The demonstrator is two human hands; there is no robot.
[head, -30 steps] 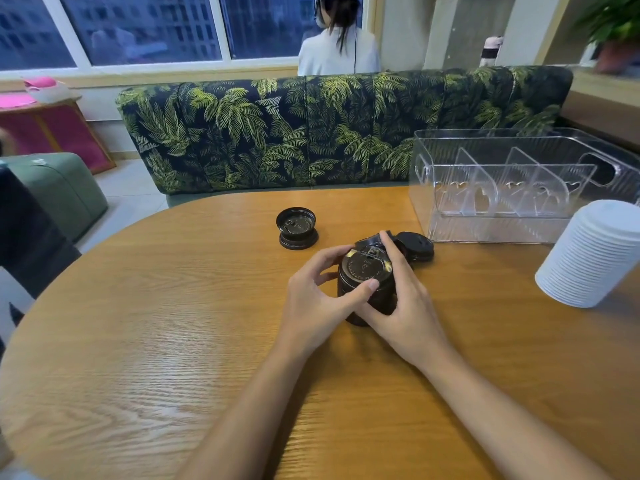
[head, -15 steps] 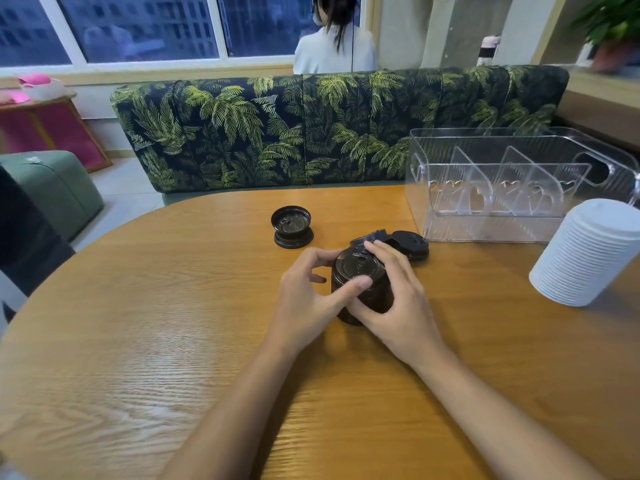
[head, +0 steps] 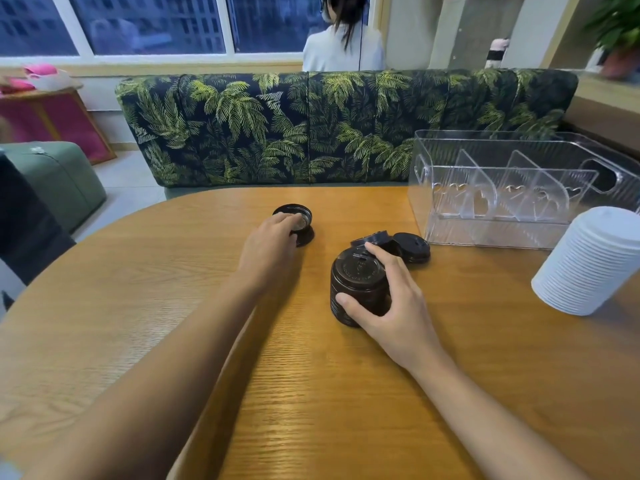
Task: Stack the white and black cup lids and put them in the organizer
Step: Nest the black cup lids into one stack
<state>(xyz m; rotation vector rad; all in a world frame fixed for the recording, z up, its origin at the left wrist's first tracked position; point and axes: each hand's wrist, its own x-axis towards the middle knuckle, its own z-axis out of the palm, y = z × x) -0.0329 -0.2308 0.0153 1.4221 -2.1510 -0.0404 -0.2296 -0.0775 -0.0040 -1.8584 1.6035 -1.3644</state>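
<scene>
My right hand (head: 391, 306) clasps the tall stack of black plastic cup lids (head: 358, 275) on the wooden table (head: 173, 306), my left hand (head: 268, 244) pinches an upturned black lid pile (head: 301, 221); uneven squeezing may topple the stack.

I read the right hand (head: 398, 306) gripping the black lid stack (head: 356, 282) mid-table (head: 173, 306), thumb on its side and fingers over its top. The left hand (head: 268, 247) touches two separate black lids (head: 301, 216); I cannot confirm a grip. Loose black lids (head: 412, 245) lie just behind the stack. The clear organizer (head: 502, 230) stands beside the white lid stack (head: 588, 261).
</scene>
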